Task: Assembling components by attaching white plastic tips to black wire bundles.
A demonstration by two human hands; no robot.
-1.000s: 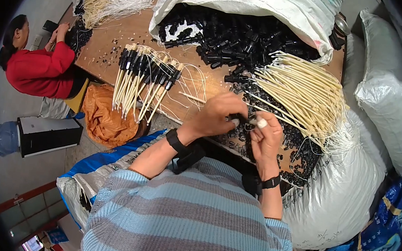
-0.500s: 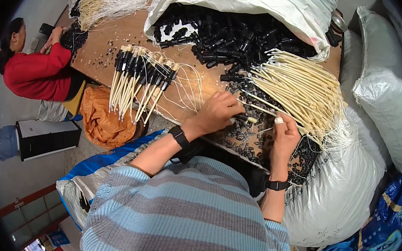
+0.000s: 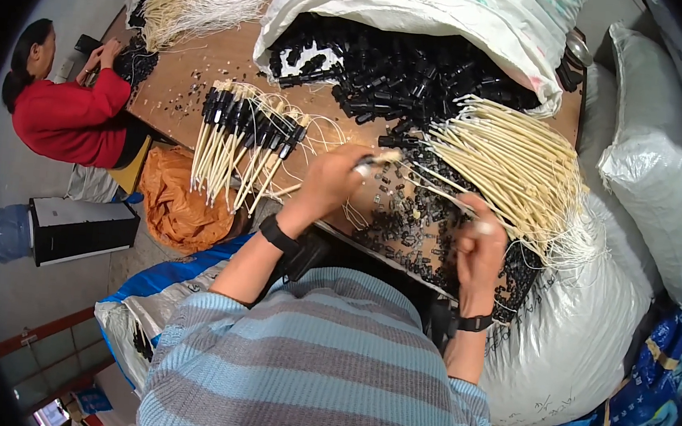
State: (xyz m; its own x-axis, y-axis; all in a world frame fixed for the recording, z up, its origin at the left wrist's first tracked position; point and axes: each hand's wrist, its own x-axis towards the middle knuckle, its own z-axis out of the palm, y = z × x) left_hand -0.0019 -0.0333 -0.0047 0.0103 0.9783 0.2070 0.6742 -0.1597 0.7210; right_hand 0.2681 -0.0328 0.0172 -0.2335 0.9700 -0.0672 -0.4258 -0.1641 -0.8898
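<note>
Holding a dark fitting with a cream end [image 3: 378, 160] in the left hand [image 3: 327, 183], with fingers and thumb wrapped closely around it, above the near middle of the brown bench [image 3: 226, 45]. Pointing that cream end to the right and away from the body, well apart from the right hand [image 3: 482, 246]. Curling the right hand narrowly at the near end of a thin cream rod [image 3: 442, 193]; too blurred to tell whether gripping it. Wearing a white wrap on a digit of that hand, a black band [image 3: 276, 235] on the left wrist, another on the right, and a blue and grey striped sweater [image 3: 320, 357].

Reaching over small black pieces [image 3: 414, 234], strewn thickly across the bench. Facing a fan of cream rods [image 3: 515, 167] just beyond the right hand, with white cords [image 3: 580, 240] trailing at its right end. Having, left of the left hand, a row of rods with black fittings [image 3: 221, 109], laid side by side with near ends past the bench edge. Looking also toward loose black fittings [image 3: 426, 74], spilled from a large white sack [image 3: 424, 8]. Sharing the bench with a person in red [image 3: 73, 121], over at the left
</note>
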